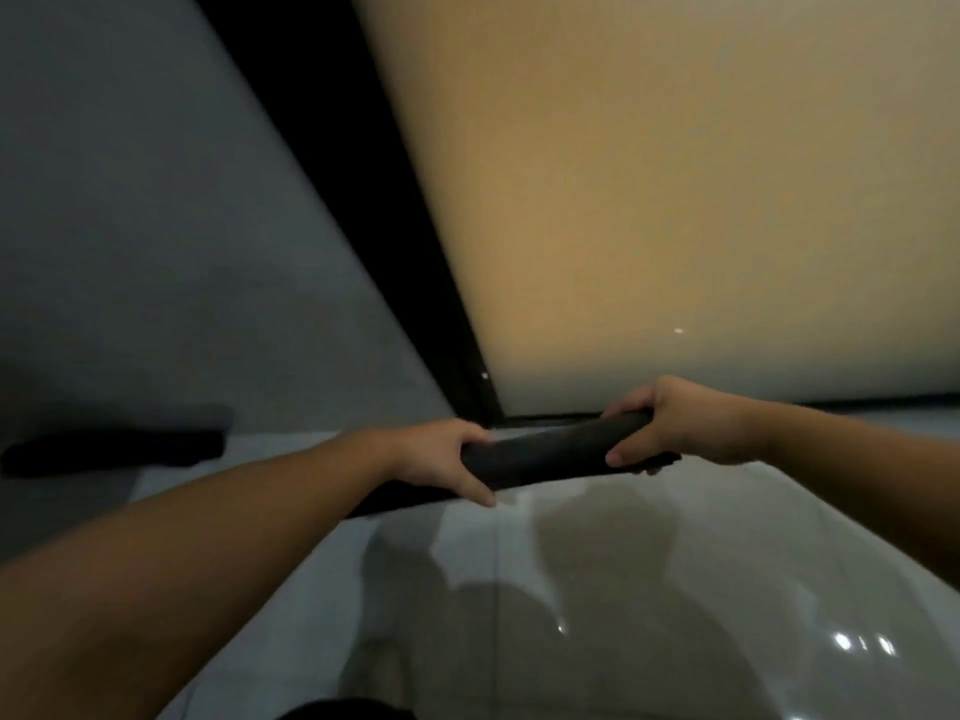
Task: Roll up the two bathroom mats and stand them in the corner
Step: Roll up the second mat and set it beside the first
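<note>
Head view. A dark rolled mat (545,452) was held level between two bare hands, low over the glossy floor (649,589) and just in front of the corner where a grey wall (156,226) met a black frame (415,252) and a frosted amber panel (675,174). The left hand (436,459) had its fingers (478,439) curled over the top of the roll and its thumb beneath; the right hand (680,420) was closed round the far end in the same manner. Both grips were tight on the roll, with no gap showing.

The roll's long axis ran from about 8 o'clock to 2 o'clock across the frame, the right end slightly higher and nearer the panel; it lay near horizontal, not yet upright. At 9 o'clock a second dark mat (114,452) lay on the floor against the grey wall, blurred; whether it was rolled could not be told.

Risks, as judged: the roll would probably spring open if either hand slackened while it was tipped onto one end, since nothing bound it. On the shiny, possibly wet floor the lower end could slide out, and the roll might fall away from the corner or knock the panel.
</note>
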